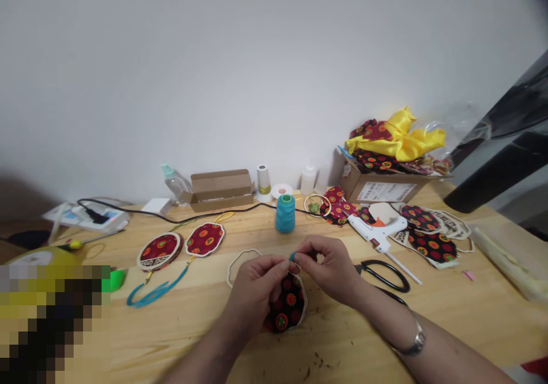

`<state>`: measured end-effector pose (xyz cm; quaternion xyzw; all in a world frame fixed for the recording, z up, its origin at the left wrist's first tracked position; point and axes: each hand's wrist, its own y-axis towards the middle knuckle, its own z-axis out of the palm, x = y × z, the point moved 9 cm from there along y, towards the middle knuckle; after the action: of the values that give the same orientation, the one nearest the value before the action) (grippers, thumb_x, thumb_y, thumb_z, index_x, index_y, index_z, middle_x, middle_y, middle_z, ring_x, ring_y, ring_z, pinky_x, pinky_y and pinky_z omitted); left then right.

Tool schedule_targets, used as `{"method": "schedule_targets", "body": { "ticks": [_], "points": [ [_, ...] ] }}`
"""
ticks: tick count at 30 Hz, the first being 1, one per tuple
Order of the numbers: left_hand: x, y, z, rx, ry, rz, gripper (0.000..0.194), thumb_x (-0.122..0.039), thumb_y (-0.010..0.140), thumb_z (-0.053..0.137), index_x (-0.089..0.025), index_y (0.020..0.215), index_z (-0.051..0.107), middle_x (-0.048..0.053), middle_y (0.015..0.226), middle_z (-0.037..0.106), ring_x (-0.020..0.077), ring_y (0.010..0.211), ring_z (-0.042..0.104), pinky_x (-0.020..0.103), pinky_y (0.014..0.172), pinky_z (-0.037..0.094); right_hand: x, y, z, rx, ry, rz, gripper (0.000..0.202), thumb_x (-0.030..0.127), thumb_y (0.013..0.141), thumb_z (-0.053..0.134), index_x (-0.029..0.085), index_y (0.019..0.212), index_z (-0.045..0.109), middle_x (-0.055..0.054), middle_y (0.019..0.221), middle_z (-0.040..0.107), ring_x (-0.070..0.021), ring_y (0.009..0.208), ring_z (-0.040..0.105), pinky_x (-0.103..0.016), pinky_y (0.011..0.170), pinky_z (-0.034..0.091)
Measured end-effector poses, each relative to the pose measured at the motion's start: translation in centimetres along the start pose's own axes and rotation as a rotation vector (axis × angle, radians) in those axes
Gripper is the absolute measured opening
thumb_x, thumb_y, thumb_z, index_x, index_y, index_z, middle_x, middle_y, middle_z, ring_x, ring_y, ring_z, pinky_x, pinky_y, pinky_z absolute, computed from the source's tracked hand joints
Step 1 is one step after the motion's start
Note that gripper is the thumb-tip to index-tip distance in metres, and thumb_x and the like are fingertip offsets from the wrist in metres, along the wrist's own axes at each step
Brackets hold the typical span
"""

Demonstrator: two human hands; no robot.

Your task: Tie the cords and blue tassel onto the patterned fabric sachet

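Teal-blue thread [293,255] shows as a small bit between my two hands. My right hand [327,264] pinches it between thumb and forefinger. From the other side my left hand [259,284] is also closed on the thread, its fingertips almost touching the right ones. Just under the fingers is a scalloped fabric piece [291,304], black with red and orange flowers and a cream rim. My left hand partly covers it, and I cannot tell whether that hand also grips it. A thin cream scalloped frame [235,261] lies behind my left hand.
A teal thread spool [285,215] stands ahead. Two red ornaments [160,251] with cords lie left. Rightward are black-handled scissors [385,275], a white glue gun [377,233] and fabric pieces [432,247]. A cardboard box [377,187] of cloth stands behind. A black cable [171,219] crosses the table.
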<state>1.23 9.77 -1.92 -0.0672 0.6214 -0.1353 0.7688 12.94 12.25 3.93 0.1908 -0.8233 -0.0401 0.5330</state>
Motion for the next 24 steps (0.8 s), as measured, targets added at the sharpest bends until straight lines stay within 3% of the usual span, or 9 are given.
{"method": "schedule_targets", "body": {
  "ticks": [6,9,12,16,18,24],
  "points": [
    [-0.4,-0.3,-0.4,-0.064,0.015,0.027,0.029,-0.04,0.066,0.068,-0.011,0.067,0.07,-0.007,0.037,0.034,0.0041,0.037,0.023,0.02,0.04,0.012,-0.7,0.8,-0.1,0.154,-0.006,0.068,0.016,0.024,0.076,0.057,0.014,0.069,0.067,0.0,0.057,0.061,-0.009,0.052,0.048,-0.02,0.048,0.037],
    [-0.2,-0.4,-0.3,-0.053,0.036,0.024,0.029,-0.041,0.068,0.067,-0.012,0.068,0.071,-0.006,0.036,0.035,0.0047,0.037,0.025,0.02,0.04,0.014,-0.5,2.2,-2.6,0.037,0.01,0.081,0.022,0.03,0.079,0.055,0.013,0.085,0.067,-0.002,0.069,0.064,-0.0106,0.057,0.052,-0.022,0.052,0.041],
    [0.1,-0.5,0.2,-0.01,0.05,0.013,0.029,-0.041,0.068,0.066,-0.012,0.068,0.071,-0.006,0.036,0.037,0.0047,0.036,0.026,0.021,0.04,0.013,0.2,4.2,-4.3,-0.054,-0.169,0.023,0.04,0.032,0.076,0.059,0.015,0.113,0.06,-0.006,0.088,0.065,-0.0128,0.067,0.055,-0.027,0.062,0.045],
    [0.4,-0.6,1.2,0.089,0.071,0.003,0.029,-0.039,0.07,0.064,-0.011,0.068,0.071,-0.006,0.036,0.036,0.0043,0.035,0.023,0.022,0.04,0.012,0.2,6.9,-2.5,0.035,-0.37,-0.046,0.066,0.032,0.068,0.069,0.018,0.129,0.047,-0.01,0.109,0.06,-0.0151,0.074,0.056,-0.03,0.069,0.045],
    [0.6,-0.6,1.4,0.124,0.073,-0.004,0.028,-0.037,0.071,0.063,-0.011,0.068,0.071,-0.006,0.035,0.035,0.0042,0.035,0.022,0.022,0.041,0.011,0.1,7.8,-1.0,0.082,-0.407,-0.083,0.069,0.034,0.067,0.07,0.018,0.13,0.045,-0.01,0.113,0.059,-0.017,0.079,0.057,-0.031,0.071,0.044],
    [0.5,-0.8,1.8,0.164,0.05,-0.022,0.027,-0.035,0.071,0.062,-0.01,0.068,0.07,-0.006,0.036,0.036,0.0044,0.035,0.023,0.023,0.04,0.011,0.6,9.3,1.6,0.086,-0.557,-0.076,0.039,0.03,0.072,0.063,0.019,0.109,0.058,-0.006,0.086,0.066,-0.0205,0.077,0.059,-0.029,0.066,0.041]
  ]
}}
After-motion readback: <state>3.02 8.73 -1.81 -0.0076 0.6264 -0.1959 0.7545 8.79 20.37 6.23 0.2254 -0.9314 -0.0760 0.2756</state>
